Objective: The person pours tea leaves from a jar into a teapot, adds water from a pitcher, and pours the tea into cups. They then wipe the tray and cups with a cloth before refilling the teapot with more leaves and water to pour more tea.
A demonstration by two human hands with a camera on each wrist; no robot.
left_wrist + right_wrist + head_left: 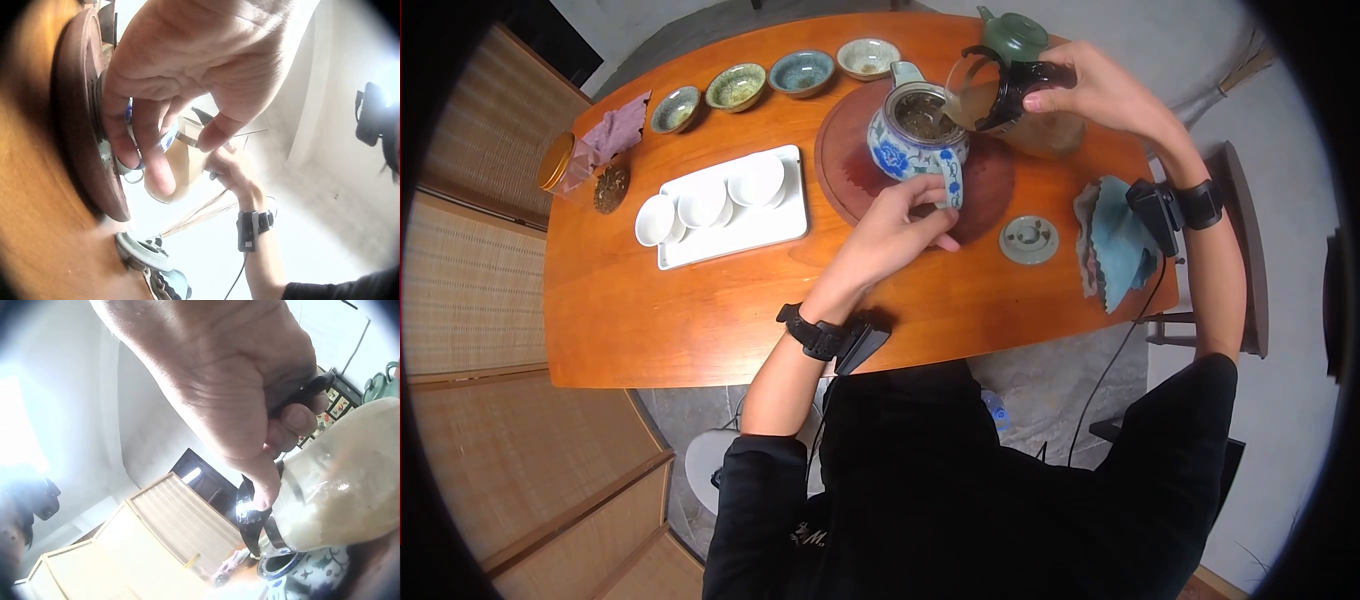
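Note:
My right hand (1090, 88) grips the black handle of a glass pot (347, 481), which is tipped over the teapot with its black-collared mouth at the teapot's opening. Cloudy, pale brownish liquid shows through the glass. The white teapot (892, 158) with blue flowers stands lidless on a round reddish-brown board (850, 190), and dark contents show inside it. With curled fingers my left hand (897, 232) holds the teapot's handle (953, 172) on the near side. Right of the board lies a pale green lid (1029, 241).
A white tray (730, 240) bears three white cups. Several glazed bowls (802, 74) line the far side. At the left are a jar (560, 165) and a pink cloth (617, 130). A green teapot (1014, 38) stands at the back, a bluish cloth (1122, 240) near the right edge.

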